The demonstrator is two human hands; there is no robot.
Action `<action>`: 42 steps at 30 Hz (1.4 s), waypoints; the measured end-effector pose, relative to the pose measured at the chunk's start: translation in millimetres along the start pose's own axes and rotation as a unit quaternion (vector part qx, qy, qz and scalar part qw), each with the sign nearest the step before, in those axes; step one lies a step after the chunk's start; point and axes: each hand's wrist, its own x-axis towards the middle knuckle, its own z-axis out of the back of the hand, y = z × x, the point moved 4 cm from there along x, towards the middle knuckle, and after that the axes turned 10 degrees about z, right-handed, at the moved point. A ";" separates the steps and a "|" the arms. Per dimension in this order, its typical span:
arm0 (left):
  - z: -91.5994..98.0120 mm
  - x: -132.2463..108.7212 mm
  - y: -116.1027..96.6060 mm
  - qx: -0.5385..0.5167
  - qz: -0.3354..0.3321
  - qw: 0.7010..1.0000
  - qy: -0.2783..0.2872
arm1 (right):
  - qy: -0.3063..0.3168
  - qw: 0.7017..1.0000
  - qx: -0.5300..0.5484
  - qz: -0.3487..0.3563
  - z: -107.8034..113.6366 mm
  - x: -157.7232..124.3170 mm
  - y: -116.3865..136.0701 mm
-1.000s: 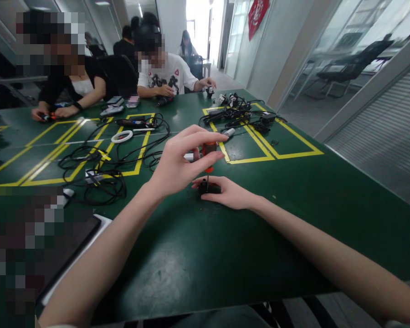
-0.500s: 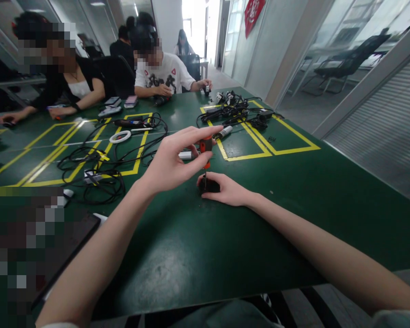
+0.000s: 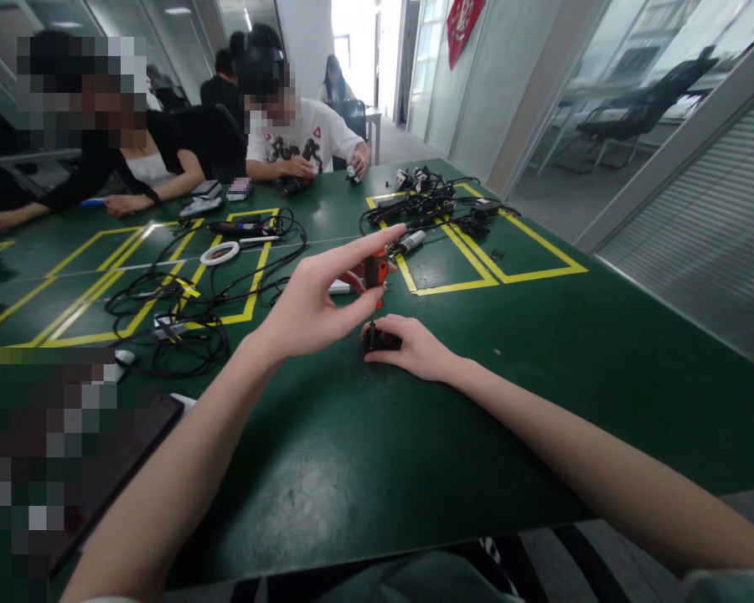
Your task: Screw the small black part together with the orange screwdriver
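Note:
My left hand (image 3: pixel 317 293) holds an orange and dark screwdriver (image 3: pixel 377 268) upright between the thumb and fingers, with the index finger stretched out past the handle's top. The shaft points down to a small black part (image 3: pixel 383 339) on the green table (image 3: pixel 364 452). Around that part my right hand (image 3: pixel 415 347) is closed, its thumb on the near side and fingers on the far side. Whether the screwdriver's tip sits in a screw is too small to tell.
Black cables (image 3: pixel 427 201) lie in a pile beyond my hands, more cables (image 3: pixel 176 322) to the left near a white ring (image 3: pixel 219 253). A dark tablet-like object (image 3: pixel 144 435) is at the near left. People sit across the table.
The screwdriver's handle has tilted and shifted slightly left in my left hand. The black part has turned a little in my right hand. Across the table, a person's hand has moved left with a small object.

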 end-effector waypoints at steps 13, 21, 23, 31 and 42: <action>6.5 -2.2 2.9 0.067 -0.001 0.998 -0.013 | 0.027 1.000 0.006 -0.004 1.2 -1.8 9.4; 10.4 -1.7 10.6 0.162 -0.011 0.986 -0.041 | -0.036 0.999 -0.025 -0.032 -8.7 -2.7 6.3; 11.9 -1.7 12.1 0.173 -0.014 0.984 -0.048 | -0.028 0.999 -0.025 -0.024 -7.5 -3.0 5.3; 17.3 0.0 3.9 0.125 -0.033 0.991 -0.036 | 0.032 0.997 -0.061 0.025 -6.1 -4.3 7.3; 12.8 -2.7 1.9 0.175 0.002 0.984 -0.032 | 0.059 0.987 -0.147 0.017 -21.0 -3.6 14.3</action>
